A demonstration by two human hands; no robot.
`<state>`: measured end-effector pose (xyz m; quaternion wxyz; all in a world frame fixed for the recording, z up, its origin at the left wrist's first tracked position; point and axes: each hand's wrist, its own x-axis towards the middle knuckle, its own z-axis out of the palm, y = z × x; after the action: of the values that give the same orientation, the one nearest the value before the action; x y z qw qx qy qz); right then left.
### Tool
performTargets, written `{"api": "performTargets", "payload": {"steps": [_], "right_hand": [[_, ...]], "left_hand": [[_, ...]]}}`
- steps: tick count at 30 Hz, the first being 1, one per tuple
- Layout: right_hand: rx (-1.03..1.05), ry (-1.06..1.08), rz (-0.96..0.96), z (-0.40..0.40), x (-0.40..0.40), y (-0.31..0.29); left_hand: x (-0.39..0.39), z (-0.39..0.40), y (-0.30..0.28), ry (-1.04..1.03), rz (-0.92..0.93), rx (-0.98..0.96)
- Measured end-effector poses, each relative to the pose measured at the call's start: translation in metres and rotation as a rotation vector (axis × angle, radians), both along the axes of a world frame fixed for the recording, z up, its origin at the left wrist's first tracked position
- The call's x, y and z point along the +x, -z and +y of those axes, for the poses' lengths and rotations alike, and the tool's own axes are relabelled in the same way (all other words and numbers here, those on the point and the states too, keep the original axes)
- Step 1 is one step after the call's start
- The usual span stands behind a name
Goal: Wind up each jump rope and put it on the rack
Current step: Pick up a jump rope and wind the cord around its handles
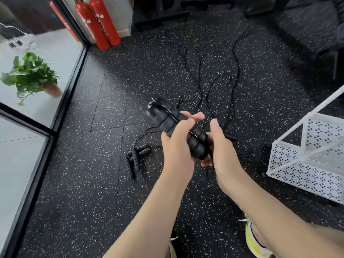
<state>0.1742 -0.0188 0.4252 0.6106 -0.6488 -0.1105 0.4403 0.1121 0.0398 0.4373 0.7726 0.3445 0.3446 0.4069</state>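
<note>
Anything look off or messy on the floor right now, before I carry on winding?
Yes. Loose rope cords sprawl in crossing loops over the floor, and a heap of spare handles lies left of the hands. The white rack looks tilted, though the wide lens may cause that. Nothing looks broken.

two fire extinguishers (98, 21), one plant (29, 75)

Spare handles (134, 159) lie on the floor (93, 183) left; the rack (307, 161) stands right.
</note>
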Motion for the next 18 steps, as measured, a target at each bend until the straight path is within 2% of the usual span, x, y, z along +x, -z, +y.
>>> {"api": "performTargets", "payload": {"steps": [3, 7, 10, 13, 15, 16, 18], "right_hand": [[0.008, 0.078, 0.085, -0.002, 0.003, -0.006], [-0.009, 0.11, -0.021, -0.001, 0.008, -0.003], [-0.141, 0.132, -0.252, -0.002, 0.018, -0.007], [-0.228, 0.087, -0.576, -0.008, 0.036, -0.018], [-0.303, 0.075, -0.821, -0.012, 0.049, -0.017], [-0.359, 0.057, -0.935, -0.013, 0.054, -0.012], [-0.46, 0.008, -1.121, -0.014, 0.059, 0.001]], "left_hand": [[0.008, -0.02, -0.001, 0.004, 0.055, 0.05], [0.012, -0.028, 0.001, 0.074, 0.014, 0.081], [0.01, -0.024, 0.002, 0.131, -0.018, 0.032], [0.001, -0.011, 0.004, 0.126, 0.112, 0.09], [-0.01, 0.0, 0.005, 0.124, 0.346, 0.257], [-0.016, 0.003, 0.007, 0.135, 0.487, 0.401], [-0.026, 0.009, 0.015, 0.202, 0.801, 0.853]]}}
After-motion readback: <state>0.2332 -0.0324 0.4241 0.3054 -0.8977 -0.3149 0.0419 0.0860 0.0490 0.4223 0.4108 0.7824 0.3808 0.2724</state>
